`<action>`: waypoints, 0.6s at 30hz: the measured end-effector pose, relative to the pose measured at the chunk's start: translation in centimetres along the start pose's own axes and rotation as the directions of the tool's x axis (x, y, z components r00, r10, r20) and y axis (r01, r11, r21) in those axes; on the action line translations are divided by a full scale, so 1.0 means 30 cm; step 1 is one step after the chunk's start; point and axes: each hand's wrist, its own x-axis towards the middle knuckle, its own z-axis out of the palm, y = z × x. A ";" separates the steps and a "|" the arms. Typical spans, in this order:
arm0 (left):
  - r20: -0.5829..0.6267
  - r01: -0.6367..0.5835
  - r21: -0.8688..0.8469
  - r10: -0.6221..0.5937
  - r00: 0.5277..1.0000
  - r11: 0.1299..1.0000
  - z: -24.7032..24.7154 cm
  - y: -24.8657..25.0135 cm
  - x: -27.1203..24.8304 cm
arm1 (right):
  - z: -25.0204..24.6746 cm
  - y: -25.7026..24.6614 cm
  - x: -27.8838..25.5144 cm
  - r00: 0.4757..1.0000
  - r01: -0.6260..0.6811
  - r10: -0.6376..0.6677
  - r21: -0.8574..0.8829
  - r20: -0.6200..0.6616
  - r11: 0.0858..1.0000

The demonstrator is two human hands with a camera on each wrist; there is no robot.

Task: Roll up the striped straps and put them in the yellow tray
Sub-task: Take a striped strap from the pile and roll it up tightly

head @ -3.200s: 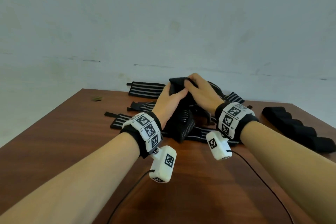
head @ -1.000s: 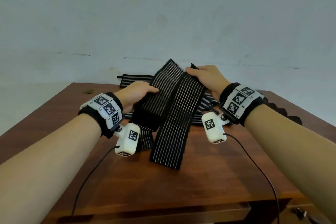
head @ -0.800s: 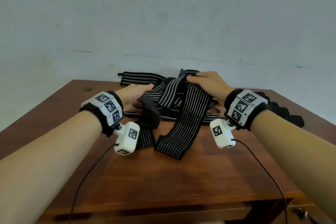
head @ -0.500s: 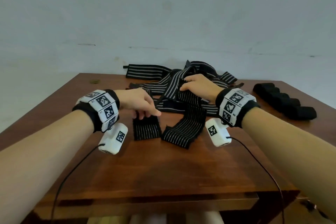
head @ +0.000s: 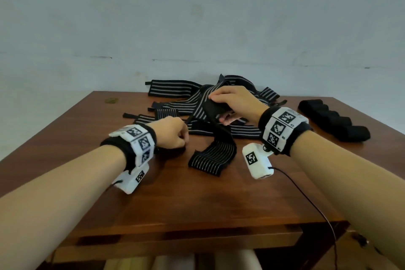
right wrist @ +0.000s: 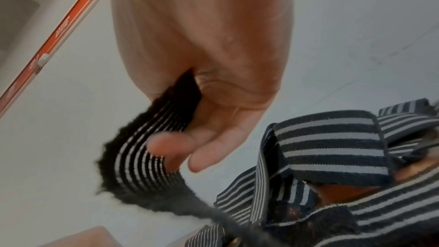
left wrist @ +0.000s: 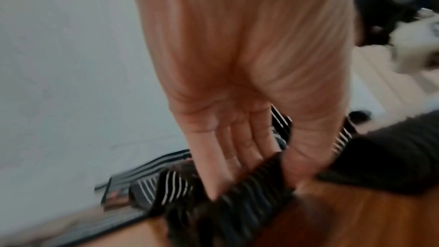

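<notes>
Several black straps with white stripes lie in a tangled pile (head: 184, 103) at the far side of the wooden table (head: 197, 199). My left hand (head: 173, 133) is down on the table, fingers (left wrist: 228, 159) and thumb pinching the end of a striped strap (left wrist: 249, 185). My right hand (head: 234, 101) is raised over the pile and grips a fold of striped strap (right wrist: 142, 149) in curled fingers. A loose strap end (head: 212, 158) lies flat between the two hands. No yellow tray shows in any view.
A row of plain black rolled bands (head: 333, 120) lies at the table's right side. A small dark spot (head: 111, 100) marks the far left corner. A pale wall stands behind the table. Cables run from both wrist cameras over the near edge.
The strap that both hands held up and spread has come down onto the table. My left hand has moved nearer and curled onto a strap end. My right hand stays over the pile.
</notes>
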 end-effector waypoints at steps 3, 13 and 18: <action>-0.261 -0.028 -0.362 -0.073 0.963 0.932 -0.056 -0.015 0.012 | -0.042 -0.014 -0.044 0.989 -0.049 0.015 0.230 0.146 0.972; -0.385 -0.254 -0.855 -0.227 0.894 0.452 -0.290 0.139 -0.052 | -0.112 -0.087 -0.085 0.982 0.166 -0.152 -0.137 0.108 0.977; -0.482 -0.367 -0.854 -0.298 0.824 0.369 -0.254 0.174 -0.073 | -0.096 -0.085 -0.072 0.950 0.294 -0.302 -0.092 -0.080 0.951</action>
